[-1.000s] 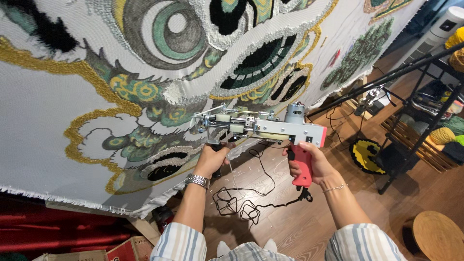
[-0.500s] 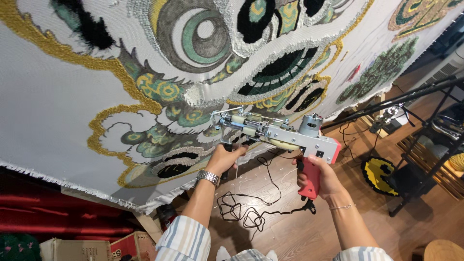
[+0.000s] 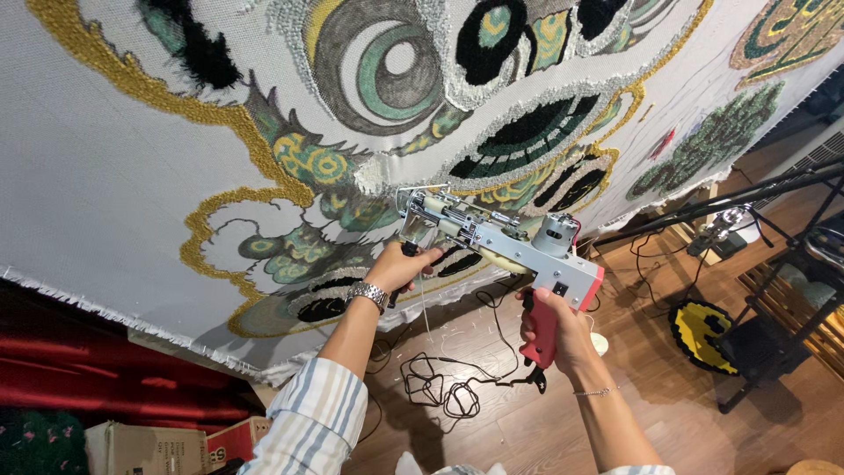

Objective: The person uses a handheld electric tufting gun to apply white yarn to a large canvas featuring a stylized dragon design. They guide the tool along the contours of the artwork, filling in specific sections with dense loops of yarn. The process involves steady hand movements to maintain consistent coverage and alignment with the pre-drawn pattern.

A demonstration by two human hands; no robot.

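I hold a tufting gun [image 3: 492,237] with a silver metal body and a red pistol grip up against a large stretched white cloth [image 3: 97,176]. The cloth carries a tufted design of eye shapes in green, black, grey and gold yarn. My left hand [image 3: 400,266], with a metal watch on the wrist, grips the gun's front handle. My right hand [image 3: 552,330] is closed around the red rear grip. The gun's tip touches the cloth near a white tufted patch [image 3: 374,176].
A black power cord [image 3: 440,387] lies coiled on the wooden floor below the gun. To the right stand a black metal stand [image 3: 774,308] and a round yellow-and-black rug piece [image 3: 699,330]. Red fabric [image 3: 88,378] and cardboard boxes [image 3: 149,444] sit at lower left.
The view has shifted, so the cloth and gun sit further right and lower in frame. Both hands keep their hold on the gun, whose tip stays at the cloth.
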